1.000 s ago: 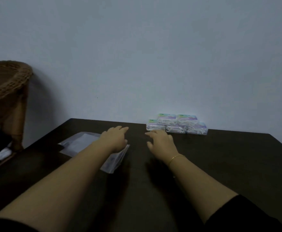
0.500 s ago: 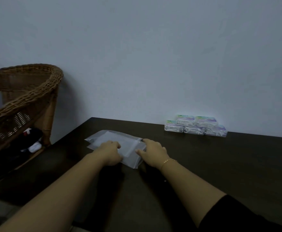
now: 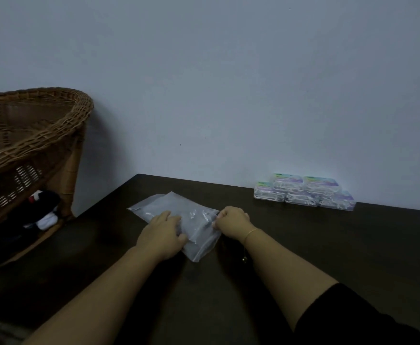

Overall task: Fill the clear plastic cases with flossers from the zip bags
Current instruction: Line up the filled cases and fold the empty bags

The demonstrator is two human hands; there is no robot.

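My left hand (image 3: 162, 232) grips the zip bags (image 3: 194, 220) lying on the dark table (image 3: 303, 245), my right hand (image 3: 232, 221) pinches their edge; the plastic cases (image 3: 303, 191) sit stacked against the wall.

- The left forearm (image 3: 109, 292) is bare from wrist to elbow, with no sleeve showing on it.
- The right wrist wears a thin gold bracelet (image 3: 250, 232) with a small dark charm hanging below.
- A black sleeve (image 3: 341, 317) covers the right upper arm.
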